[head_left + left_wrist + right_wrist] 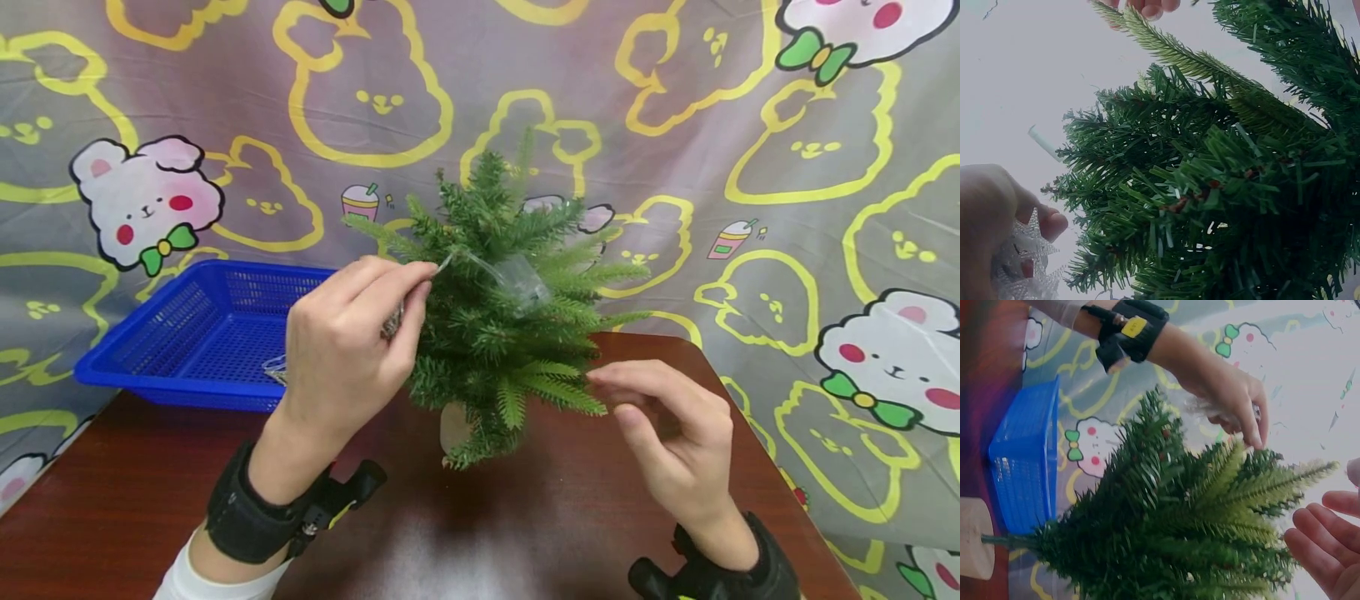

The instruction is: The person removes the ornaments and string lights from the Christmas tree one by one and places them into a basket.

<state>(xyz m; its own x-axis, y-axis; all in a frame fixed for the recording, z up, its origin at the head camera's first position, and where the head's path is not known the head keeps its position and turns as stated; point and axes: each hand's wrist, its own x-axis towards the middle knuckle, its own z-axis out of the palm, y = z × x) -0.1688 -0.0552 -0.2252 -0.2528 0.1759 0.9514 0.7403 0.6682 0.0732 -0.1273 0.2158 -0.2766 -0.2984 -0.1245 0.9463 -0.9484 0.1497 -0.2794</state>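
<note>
A small artificial Christmas tree [487, 333] stands in the middle on a pale wooden base [977, 537]. At its upper left, my left hand [348, 333] pinches a thin clear cord [444, 264] between thumb and fingertips. Clear ridged star ornaments [1025, 259] are bunched within that same hand, mostly hidden behind the fingers in the head view. From the cord's side a strand runs across the branches to a small transparent box [525, 287], which lies on the front of the tree. My right hand [675, 433] holds nothing, its loosely bent fingers right at the lower right branch tips.
A blue plastic basket [180, 385] stands behind my left hand at the left of the table, with a small bundle [276, 369] showing inside near its right end. The brown table [150, 492] ends at a cartoon-patterned curtain [247, 75] behind the tree.
</note>
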